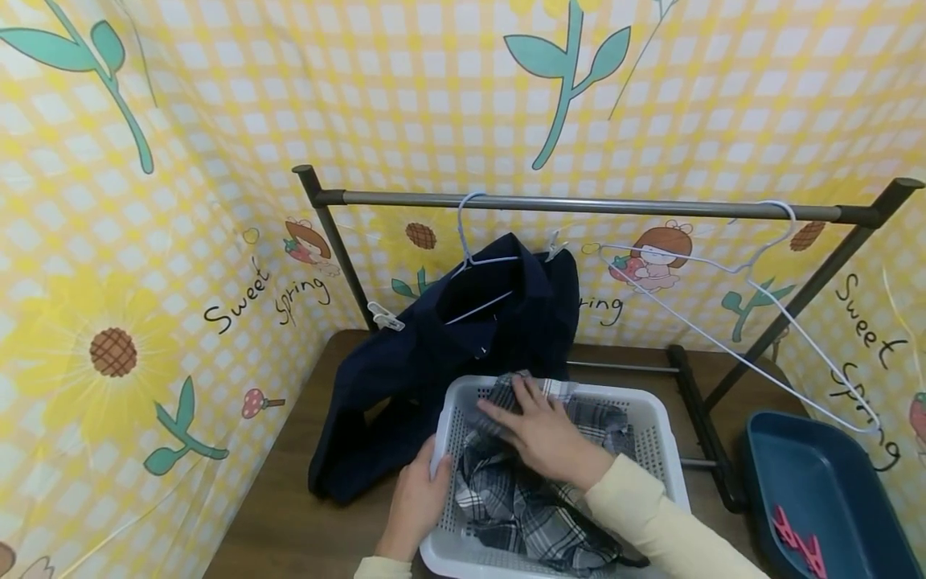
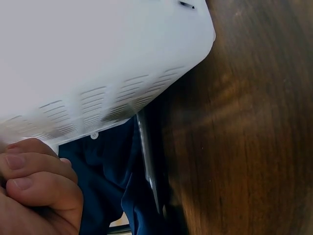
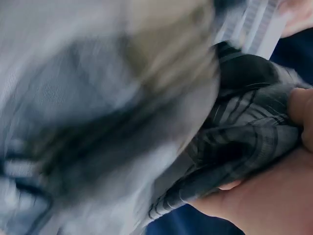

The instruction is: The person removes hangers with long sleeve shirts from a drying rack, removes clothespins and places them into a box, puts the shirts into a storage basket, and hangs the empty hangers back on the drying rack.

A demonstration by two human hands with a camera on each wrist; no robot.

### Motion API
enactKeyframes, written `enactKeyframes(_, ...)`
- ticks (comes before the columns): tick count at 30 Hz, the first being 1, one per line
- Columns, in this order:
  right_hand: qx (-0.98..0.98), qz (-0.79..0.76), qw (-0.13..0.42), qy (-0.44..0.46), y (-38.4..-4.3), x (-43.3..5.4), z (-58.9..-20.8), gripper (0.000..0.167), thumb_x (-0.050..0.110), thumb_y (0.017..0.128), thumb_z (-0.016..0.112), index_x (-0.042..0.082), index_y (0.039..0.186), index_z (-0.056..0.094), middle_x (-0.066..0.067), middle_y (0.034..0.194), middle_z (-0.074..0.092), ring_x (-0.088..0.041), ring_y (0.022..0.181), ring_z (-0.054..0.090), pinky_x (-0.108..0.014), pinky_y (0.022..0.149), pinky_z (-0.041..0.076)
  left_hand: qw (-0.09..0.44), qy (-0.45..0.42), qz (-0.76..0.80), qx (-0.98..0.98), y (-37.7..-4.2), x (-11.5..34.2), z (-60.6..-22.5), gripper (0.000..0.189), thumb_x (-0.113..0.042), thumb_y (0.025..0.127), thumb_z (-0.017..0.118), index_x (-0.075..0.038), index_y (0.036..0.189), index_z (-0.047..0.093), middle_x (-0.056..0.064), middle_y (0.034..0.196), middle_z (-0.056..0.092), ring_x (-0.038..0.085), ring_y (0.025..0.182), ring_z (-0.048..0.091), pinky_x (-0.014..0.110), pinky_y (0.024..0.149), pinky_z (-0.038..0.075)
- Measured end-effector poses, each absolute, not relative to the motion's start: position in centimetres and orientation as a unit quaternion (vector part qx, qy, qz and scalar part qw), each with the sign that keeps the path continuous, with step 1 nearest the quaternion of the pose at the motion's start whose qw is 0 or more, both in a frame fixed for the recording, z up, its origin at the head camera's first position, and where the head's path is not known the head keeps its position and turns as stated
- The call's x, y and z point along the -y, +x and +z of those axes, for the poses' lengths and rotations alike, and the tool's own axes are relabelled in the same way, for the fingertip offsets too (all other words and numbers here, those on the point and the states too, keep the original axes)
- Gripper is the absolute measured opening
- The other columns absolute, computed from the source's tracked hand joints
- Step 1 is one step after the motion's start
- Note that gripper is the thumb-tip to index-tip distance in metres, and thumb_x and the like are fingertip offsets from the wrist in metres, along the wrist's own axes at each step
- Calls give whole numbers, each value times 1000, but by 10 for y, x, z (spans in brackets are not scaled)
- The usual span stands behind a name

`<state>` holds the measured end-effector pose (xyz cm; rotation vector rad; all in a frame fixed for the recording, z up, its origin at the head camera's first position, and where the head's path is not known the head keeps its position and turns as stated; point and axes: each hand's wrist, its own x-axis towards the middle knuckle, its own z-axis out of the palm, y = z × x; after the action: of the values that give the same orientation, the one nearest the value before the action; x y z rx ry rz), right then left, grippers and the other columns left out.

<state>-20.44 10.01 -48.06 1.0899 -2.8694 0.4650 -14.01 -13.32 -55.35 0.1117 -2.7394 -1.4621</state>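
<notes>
Plaid garment (image 1: 538,515), gray, black and white, lies bunched in the basket (image 1: 654,434) directly beneath your right hand (image 1: 542,434). You pinch a fold of it between the thumb and fingers of that hand; the right wrist view shows the cloth running between them. From your grip, part of the garment spreads out past the fingers to the right, while the larger heap lies nearer you, below the palm and wrist. Much of the cloth close to that wrist camera is blurred.

Your left hand (image 1: 419,498) is curled onto the white basket's left edge, just beside the plaid heap and lower than your right hand. Its bent fingers also show in the left wrist view, close to the slotted wall.

Ahead of both hands and to the left, a navy shirt (image 1: 405,354) hangs on a hanger from the rack bar (image 1: 593,204), with a white clip (image 1: 386,317) at its left shoulder. Another hanger (image 1: 743,268) hangs well to the right of your right hand. Below it sits a blue tub (image 1: 817,458) holding pink clips (image 1: 796,543). Brown counter (image 1: 275,507) shows left of your left hand.
</notes>
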Motion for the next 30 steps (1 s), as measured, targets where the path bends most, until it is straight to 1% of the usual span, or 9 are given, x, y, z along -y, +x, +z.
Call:
enactKeyframes(6, 898, 128, -97, 409, -169, -78, -486, 57, 29, 104, 58, 41, 155, 38, -23, 154, 39, -46, 139, 37, -69, 97, 40, 12, 31, -471, 882, -140, 134, -552, 44, -21, 105, 54, -9, 147, 47, 19, 125, 66, 31, 95, 71, 46, 69, 59)
enactKeyframes(9, 887, 117, -151, 420, -161, -75, -492, 55, 31, 104, 58, 39, 155, 40, -17, 151, 46, -40, 138, 42, -66, 99, 41, 11, 35, -473, 880, -140, 134, -552, 45, -21, 105, 54, -8, 147, 47, 20, 125, 65, 31, 94, 71, 47, 67, 59)
enactKeyframes(13, 889, 103, -191, 404, -162, -75, -505, 55, 41, 101, 60, 32, 153, 46, -13, 154, 44, -34, 142, 38, -64, 106, 35, 7, 38, -480, 876, -140, 131, -553, 46, -23, 105, 55, -9, 148, 46, 20, 128, 64, 31, 96, 71, 48, 69, 59)
enactKeyframes(17, 885, 107, -231, 390, -167, -76, -516, 67, 54, 93, 64, 28, 153, 46, -14, 158, 37, -33, 146, 30, -64, 110, 26, 5, 31, -484, 875, -140, 130, -553, 47, -23, 106, 53, -10, 150, 45, 19, 127, 64, 30, 96, 71, 47, 70, 59)
enactKeyframes(19, 879, 129, -238, 393, -169, -76, -517, 70, 58, 91, 65, 26, 152, 48, -14, 157, 38, -33, 146, 31, -64, 111, 26, 10, 30, -481, 876, -139, 130, -553, 46, -23, 106, 53, -11, 150, 45, 19, 127, 65, 29, 96, 71, 47, 71, 59)
enactKeyframes(22, 872, 196, -209, 397, -176, -78, -511, 65, 56, 94, 64, 18, 145, 56, -14, 150, 48, -31, 139, 42, -59, 110, 32, 12, 29, -479, 877, -138, 130, -552, 46, -22, 106, 52, -11, 150, 44, 18, 128, 65, 29, 97, 71, 48, 73, 58)
enactKeyframes(26, 885, 245, -78, 387, -187, -83, -499, 50, 42, 97, 67, 8, 133, 65, -15, 139, 58, -32, 128, 53, -54, 103, 42, 16, 28, -482, 876, -138, 130, -551, 45, -21, 106, 52, -11, 150, 45, 18, 128, 64, 31, 98, 70, 49, 74, 58)
enactKeyframes(28, 904, 211, -20, 370, -190, -85, -499, 56, 44, 94, 71, 8, 137, 62, -20, 142, 53, -37, 133, 48, -60, 103, 40, 16, 25, -484, 875, -139, 130, -551, 45, -21, 106, 52, -11, 150, 44, 19, 129, 64, 32, 99, 70, 49, 74, 58)
enactKeyframes(30, 921, 157, -7, 355, -189, -85, -504, 75, 52, 87, 75, 11, 146, 53, -25, 151, 42, -43, 140, 37, -68, 103, 34, 18, 25, -484, 875, -139, 130, -551, 46, -22, 106, 52, -11, 150, 45, 19, 129, 64, 32, 99, 70, 49, 73, 58)
